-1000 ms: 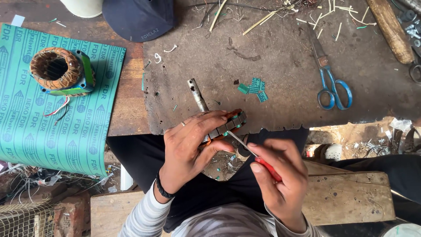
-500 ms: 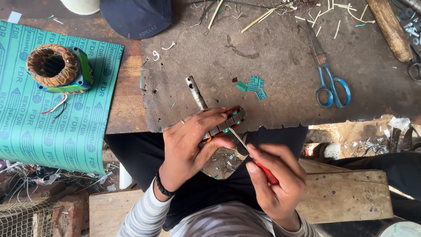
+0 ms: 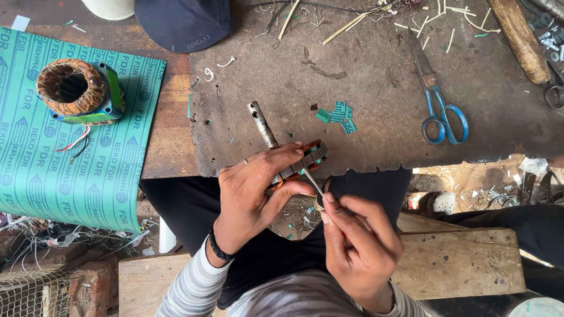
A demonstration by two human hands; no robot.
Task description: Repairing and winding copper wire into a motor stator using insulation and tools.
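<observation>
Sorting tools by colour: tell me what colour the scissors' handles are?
Blue handles on the scissors, seen clearly in the head view.

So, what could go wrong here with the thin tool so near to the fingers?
The thin tool in the right hand works at the rotor beside the left hand; a slip may jab the thumb. The rotor is held over the lap, off the bench, so it may drop.

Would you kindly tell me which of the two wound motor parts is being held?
The rotor with the metal shaft, gripped by the left hand; the round stator sits untouched on the green sheet.
</observation>
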